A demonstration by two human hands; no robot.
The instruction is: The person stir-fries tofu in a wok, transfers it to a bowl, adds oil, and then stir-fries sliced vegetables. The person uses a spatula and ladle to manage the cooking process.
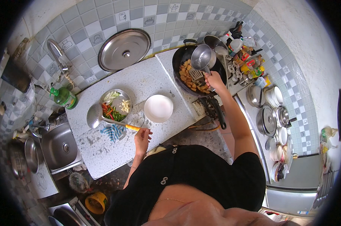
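Note:
My right hand (215, 80) grips the handle of a large stainless steel ladle (202, 57), its bowl over a black wok (180, 49). Browned food pieces (188, 76) lie in the wok. A slotted spatula (196, 73) rests among them, its handle partly hidden by my hand. My left hand (142, 140) is at the counter's front edge with fingers loosely curled. It is by the yellow handle end of a metal skimmer (94, 115); whether it grips that handle is unclear. A metal plate (120, 99) holds cut vegetables and chopped garlic. Right of it stands a white bowl (158, 108).
A steel sink (58, 147) and a green pump bottle (64, 98) are on the left. A round metal lid (124, 50) leans on the tiles. Sauce bottles (251, 66) crowd behind the wok; stacked dishes (274, 96) line the right counter. The wok's black handle (219, 114) juts towards me.

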